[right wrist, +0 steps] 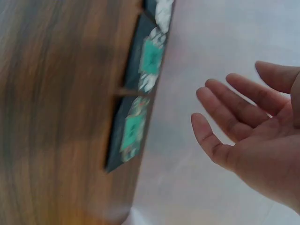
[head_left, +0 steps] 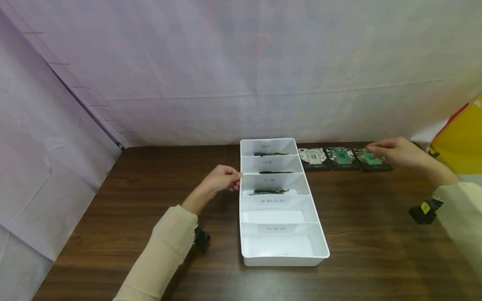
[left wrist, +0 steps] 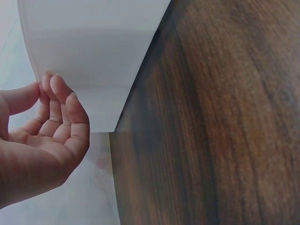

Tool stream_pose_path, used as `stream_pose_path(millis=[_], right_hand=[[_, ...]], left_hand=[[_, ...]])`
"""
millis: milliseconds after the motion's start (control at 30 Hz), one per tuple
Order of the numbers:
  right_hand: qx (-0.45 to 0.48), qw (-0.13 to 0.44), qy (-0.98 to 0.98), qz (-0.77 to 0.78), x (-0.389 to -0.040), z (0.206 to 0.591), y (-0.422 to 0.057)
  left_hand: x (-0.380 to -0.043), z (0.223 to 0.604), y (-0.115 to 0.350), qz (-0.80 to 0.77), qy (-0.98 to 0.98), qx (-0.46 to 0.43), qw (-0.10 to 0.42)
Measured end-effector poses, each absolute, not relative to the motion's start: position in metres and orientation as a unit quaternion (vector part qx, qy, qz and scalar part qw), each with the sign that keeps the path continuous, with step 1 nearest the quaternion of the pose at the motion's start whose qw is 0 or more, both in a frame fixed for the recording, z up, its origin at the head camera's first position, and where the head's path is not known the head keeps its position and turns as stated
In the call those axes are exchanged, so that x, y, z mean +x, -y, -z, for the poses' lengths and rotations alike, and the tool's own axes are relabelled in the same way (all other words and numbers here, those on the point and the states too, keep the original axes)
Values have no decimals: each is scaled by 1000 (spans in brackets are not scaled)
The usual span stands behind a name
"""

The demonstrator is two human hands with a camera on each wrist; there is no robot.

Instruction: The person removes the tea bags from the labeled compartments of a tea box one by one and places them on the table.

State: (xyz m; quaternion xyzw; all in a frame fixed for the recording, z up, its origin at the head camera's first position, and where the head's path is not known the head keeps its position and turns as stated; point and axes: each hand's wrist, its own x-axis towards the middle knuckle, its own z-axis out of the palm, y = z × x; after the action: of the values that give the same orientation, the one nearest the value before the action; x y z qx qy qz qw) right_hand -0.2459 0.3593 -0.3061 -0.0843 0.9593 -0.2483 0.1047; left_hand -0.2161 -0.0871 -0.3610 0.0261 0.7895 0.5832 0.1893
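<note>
My left hand (head_left: 222,179) pinches the left rim of a long white divided tray (head_left: 285,261), thumb on one side and fingertips on the other. The left wrist view shows the tray's outer wall (left wrist: 89,47) beside these fingers. Dark flat packets stand in the three far compartments, among them one packet (head_left: 269,191) in the middle one. Over the rightmost of three square packets, a green-labelled one (head_left: 376,166), hovers my right hand (head_left: 401,152). Its fingers are loosely bent with nothing between them. Next to it lie another green-labelled packet (head_left: 343,156) and a white-labelled packet (head_left: 313,158).
The tray and packets lie on a dark wood-grain table (head_left: 361,259). A pale cloth (head_left: 211,71) hangs along its back edge. Printed labels mark the tray's compartments, and a yellow and red item (head_left: 461,138) stands at the far right.
</note>
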Motion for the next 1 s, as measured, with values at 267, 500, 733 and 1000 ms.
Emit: stream_pose_path(millis=[267,500,733,1000], right_hand=[[-92,104,-956,259,-237,288,-339],[-120,86,-957,251,-230,273,-320],[-135,69,-955,255,-223,258,-298],[-165,63,-949,262,-213,250,-271]], left_hand=[[-215,360,86,-582,-790,20,190],[-215,359,86,-582,-790,19,192],[-214,359,86,-581,-791,21,192],[-215,358,86,-577,-793,20,194]])
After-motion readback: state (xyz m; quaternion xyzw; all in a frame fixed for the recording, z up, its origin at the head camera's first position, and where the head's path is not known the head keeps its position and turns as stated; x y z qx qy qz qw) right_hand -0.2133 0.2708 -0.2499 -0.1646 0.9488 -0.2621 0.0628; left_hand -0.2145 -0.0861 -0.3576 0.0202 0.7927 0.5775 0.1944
